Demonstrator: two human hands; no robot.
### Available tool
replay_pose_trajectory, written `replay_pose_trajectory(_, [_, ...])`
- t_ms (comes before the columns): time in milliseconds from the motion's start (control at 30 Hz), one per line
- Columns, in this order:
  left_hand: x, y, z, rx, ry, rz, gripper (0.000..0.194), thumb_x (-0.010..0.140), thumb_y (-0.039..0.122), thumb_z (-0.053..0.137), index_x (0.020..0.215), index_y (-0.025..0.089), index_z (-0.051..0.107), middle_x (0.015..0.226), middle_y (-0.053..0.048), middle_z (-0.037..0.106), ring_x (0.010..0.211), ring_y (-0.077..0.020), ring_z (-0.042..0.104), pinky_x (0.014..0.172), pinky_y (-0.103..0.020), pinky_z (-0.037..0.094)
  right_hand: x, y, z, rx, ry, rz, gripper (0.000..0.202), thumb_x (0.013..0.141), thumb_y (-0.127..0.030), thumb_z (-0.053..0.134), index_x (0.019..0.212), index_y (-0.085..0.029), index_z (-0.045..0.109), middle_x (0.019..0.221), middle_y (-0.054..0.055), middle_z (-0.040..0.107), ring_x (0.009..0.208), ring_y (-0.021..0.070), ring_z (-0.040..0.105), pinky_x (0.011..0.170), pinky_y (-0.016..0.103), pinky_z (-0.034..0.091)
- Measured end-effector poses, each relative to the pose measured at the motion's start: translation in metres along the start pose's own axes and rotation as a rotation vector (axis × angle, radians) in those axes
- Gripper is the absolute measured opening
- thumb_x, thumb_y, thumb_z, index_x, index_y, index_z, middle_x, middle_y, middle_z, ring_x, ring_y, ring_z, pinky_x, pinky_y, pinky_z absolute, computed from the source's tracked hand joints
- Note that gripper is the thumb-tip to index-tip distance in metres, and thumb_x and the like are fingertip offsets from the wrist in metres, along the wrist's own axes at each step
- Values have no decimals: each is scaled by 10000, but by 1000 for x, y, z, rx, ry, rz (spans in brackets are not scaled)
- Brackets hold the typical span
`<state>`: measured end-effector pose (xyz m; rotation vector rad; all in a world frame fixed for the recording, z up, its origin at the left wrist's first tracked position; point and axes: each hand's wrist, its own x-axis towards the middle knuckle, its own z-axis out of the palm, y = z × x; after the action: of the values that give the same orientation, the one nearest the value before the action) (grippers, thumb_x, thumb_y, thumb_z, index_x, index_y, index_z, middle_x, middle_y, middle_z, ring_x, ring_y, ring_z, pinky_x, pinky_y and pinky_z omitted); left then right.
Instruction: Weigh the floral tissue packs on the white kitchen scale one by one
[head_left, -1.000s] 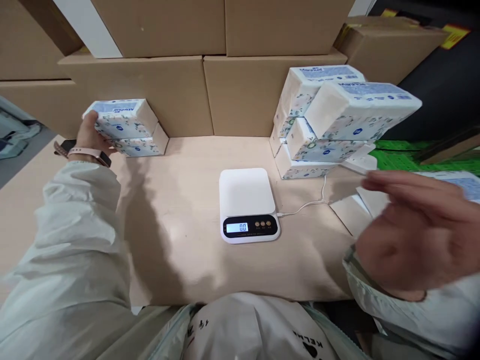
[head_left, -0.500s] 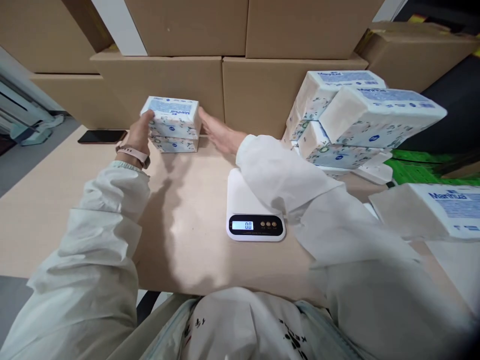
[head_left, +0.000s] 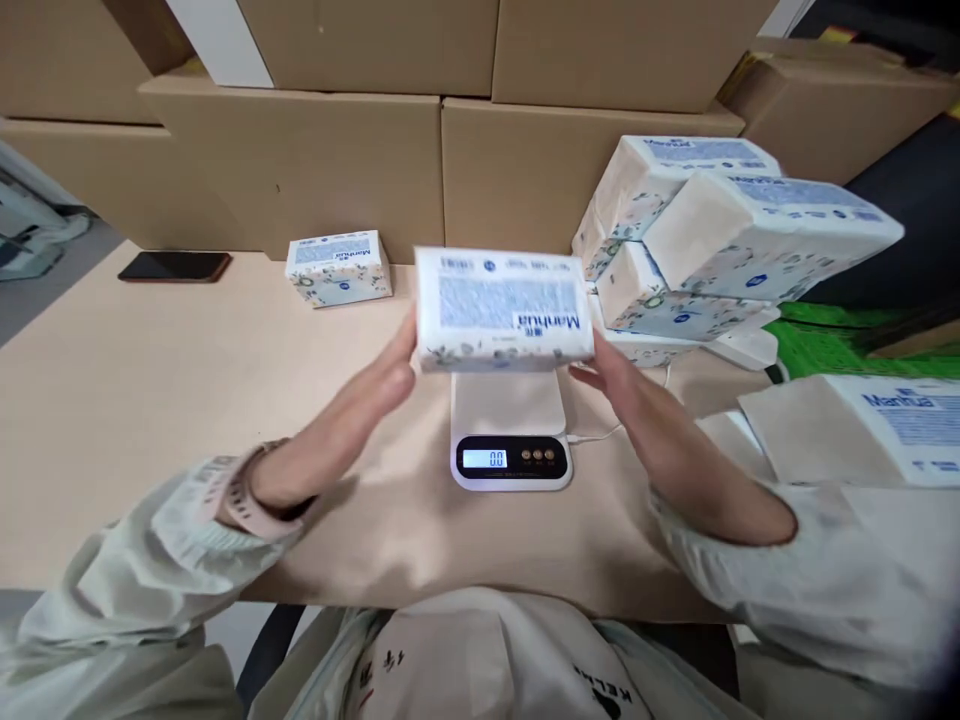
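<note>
Between my two hands is a white and blue pack of tissues (head_left: 506,310), its label upside down to me. My left hand (head_left: 367,400) presses the pack's left end, and my right hand (head_left: 630,400) presses its right end. The pack hangs above the white digital scale (head_left: 506,405), covering the scale's far part. The scale's lit display (head_left: 485,459) reads 0.0. Farther left, a single tissue pack (head_left: 339,270) sits on the table near the cardboard boxes.
Several tissue packs (head_left: 772,235) are stacked at the back right, and another pack (head_left: 862,430) lies nearer on the right. A phone (head_left: 175,266) rests at the far left. Cardboard boxes (head_left: 352,165) wall off the back. A white cable (head_left: 600,437) runs from the scale.
Both hands have lifted the upper tissue pack off the one below and brought it right and nearer, over the scale. The lower pack stays behind on the table.
</note>
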<state>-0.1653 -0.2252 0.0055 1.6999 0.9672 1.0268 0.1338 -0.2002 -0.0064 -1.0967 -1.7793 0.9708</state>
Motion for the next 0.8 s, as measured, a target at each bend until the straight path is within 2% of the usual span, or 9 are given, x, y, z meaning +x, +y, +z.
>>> replay_pose_trajectory(100, [-9,-34,16,-7,6,7,581,1075,572,515,1631,407,474,1735,72,331,1664,-302,199,1377,-589,209,-28,32,0,20,-82,155,599,1044,-667,441,1608,-464,440,1698,-55,467,1603,298,437,1351,653,314])
replay_pose_trajectory(167, [-11,-52,25,-19,-21,14,557,1091,519,507,1637,416,459,1730,62,337,1649,-301,251,1357,-593,255,-33,52,0,46,-95,183,632,1022,-693,470,1605,-450,454,1711,-46,447,1637,306,375,1365,665,262])
replay_pose_trajectory(233, [-15,-65,31,-39,-46,-20,572,1093,505,509,1653,417,430,1734,44,331,1651,-301,243,1356,-596,243,-33,68,1,53,-86,193,625,1008,-683,518,1585,-445,488,1698,-37,472,1633,305,383,1366,663,259])
replay_pose_trajectory(300, [-20,-76,35,-55,9,-73,618,1074,526,549,1664,404,413,1749,21,303,1661,-309,205,1371,-589,189,-33,79,3,54,-7,160,582,1024,-642,528,1560,-414,534,1654,-1,539,1579,303,472,1344,651,322])
replay_pose_trajectory(400, [-31,-90,36,1,256,-93,637,1063,549,571,1662,385,424,1765,-6,287,1672,-316,193,1388,-587,125,-36,87,7,63,256,36,501,1068,-542,493,1512,-336,601,1536,64,657,1424,291,628,1258,615,455])
replay_pose_trajectory(467, [-36,-98,34,22,433,-56,605,1074,558,546,1644,376,458,1754,-24,333,1666,-317,239,1387,-596,141,-38,90,9,67,452,-41,453,1063,-490,514,1464,-320,640,1440,72,718,1325,287,688,1194,595,511])
replay_pose_trajectory(533, [-39,-101,32,-9,546,-19,579,1071,576,539,1610,368,509,1727,-41,397,1645,-322,305,1380,-588,198,-39,91,9,56,582,-76,427,1046,-475,539,1419,-313,668,1358,71,751,1263,297,712,1149,596,535])
replay_pose_trajectory(633, [-38,-101,32,-41,620,7,560,1060,599,542,1564,356,555,1687,-57,462,1616,-327,372,1368,-574,251,-38,92,8,56,665,-84,410,1038,-481,530,1369,-306,697,1291,77,763,1233,327,720,1120,609,537])
replay_pose_trajectory(800, [-38,-97,34,-45,614,-1,531,1061,577,554,1531,332,582,1638,-75,524,1594,-329,412,1352,-580,286,-35,95,8,84,663,-91,356,1033,-461,547,1318,-354,733,1243,78,767,1220,368,715,1093,624,539])
